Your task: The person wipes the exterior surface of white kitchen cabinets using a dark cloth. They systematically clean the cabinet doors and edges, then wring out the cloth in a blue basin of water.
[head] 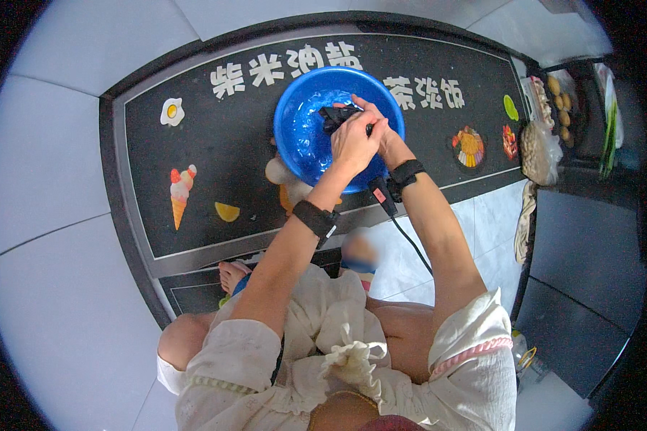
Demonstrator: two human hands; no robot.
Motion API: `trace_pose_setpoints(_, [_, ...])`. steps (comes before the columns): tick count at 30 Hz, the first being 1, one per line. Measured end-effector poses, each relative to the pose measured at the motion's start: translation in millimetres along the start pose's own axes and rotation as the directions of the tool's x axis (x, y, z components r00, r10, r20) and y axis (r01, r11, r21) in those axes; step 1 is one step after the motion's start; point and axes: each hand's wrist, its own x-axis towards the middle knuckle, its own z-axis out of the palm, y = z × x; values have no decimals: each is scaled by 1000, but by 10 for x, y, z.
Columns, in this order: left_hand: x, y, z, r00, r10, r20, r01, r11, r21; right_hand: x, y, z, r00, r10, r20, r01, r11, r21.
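A blue plastic basin (294, 156) sits on the dark printed mat in front of me, with rippling, glinting water inside. Above the water, both my hands are pressed together around a wet-looking black cloth (334, 117). My left hand (357, 139) lies over the front of the bundle, its fingers curled around it. Partly hidden behind it, my right hand (389, 141) also closes on the cloth, with a finger extended at the far side. A bit of black material shows between the hands; the rest is covered by my fingers.
The black floor mat (232, 161) bears food pictures and large white writing. Against my right wrist strap hangs a black cable connector (381, 196). At the right stand a plastic bag (538, 153), potatoes (561, 108) and green stalks (609, 134). A clear bottle (528, 358) is beside me.
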Motion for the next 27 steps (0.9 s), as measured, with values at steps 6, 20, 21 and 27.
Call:
trace_pose_setpoints(6, [-29,-60,-28,998,56,-34,-50,985,167,44,179,-69,1000,11,4,-12,993,118])
trace_pose_setpoints(20, [135,-280,-3,980,166,-113,-105,903,417,-382,93,357,972,-61,-225,62,998,-5])
trace_pose_setpoints(21, [163,-283,-21,989,119,-89,-69,898,435,-421,66,437,952,-84,-295,66,995,-70])
trace_pose_setpoints(27, [207,-704,-221,986,-127,-108,162,882,442,-565,-38,572,858,-53,-511,-123,945,-304])
